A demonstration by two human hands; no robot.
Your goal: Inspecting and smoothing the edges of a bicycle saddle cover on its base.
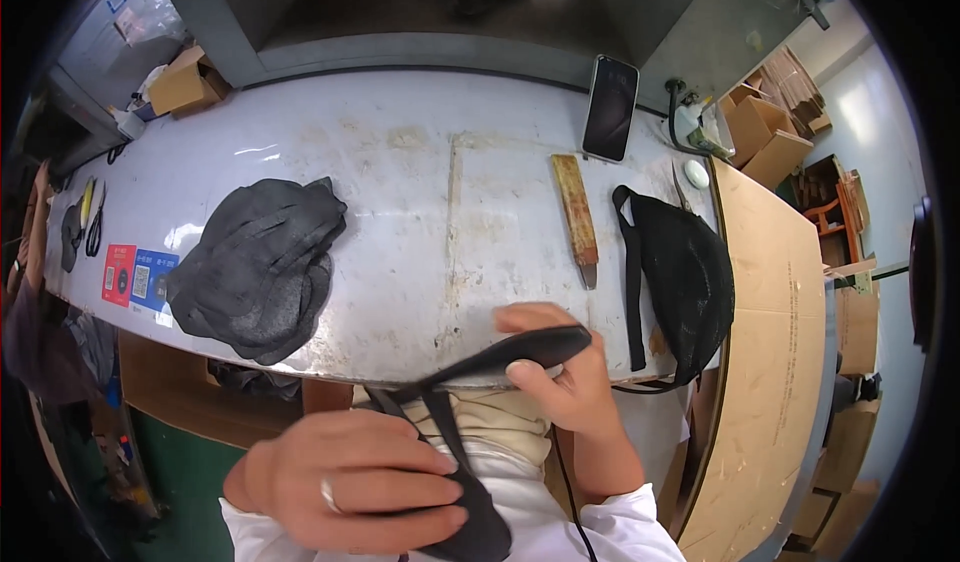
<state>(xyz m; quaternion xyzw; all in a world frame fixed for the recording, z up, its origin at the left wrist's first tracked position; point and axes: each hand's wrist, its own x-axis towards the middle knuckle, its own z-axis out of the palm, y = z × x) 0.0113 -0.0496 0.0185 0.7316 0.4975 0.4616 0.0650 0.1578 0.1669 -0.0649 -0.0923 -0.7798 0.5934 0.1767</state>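
Observation:
Between my two hands is a black soft piece with flat, rounded ends and narrow straps (pixel 525 350), held at the table's front edge; its exact kind does not show. My right hand (pixel 578 387) pinches its upper end between thumb and fingers. My left hand (pixel 360 482), with a ring on one finger, is closed over its lower part, which it partly hides. A crumpled pile of dark grey, soft sheet pieces (pixel 258 267) lies on the table to the left. On the right rest a worn flat wooden tool with a dark tip (pixel 573 212) and a black mesh bag (pixel 686 272).
A phone (pixel 611 109) leans upright at the back of the white table (pixel 400 192). Coloured cards (pixel 140 277) and scissors (pixel 95 232) lie left. A cardboard sheet (pixel 765 362) edges the right side; cardboard boxes (pixel 770 137) stand beyond. A grey shelf (pixel 430 52) rises behind.

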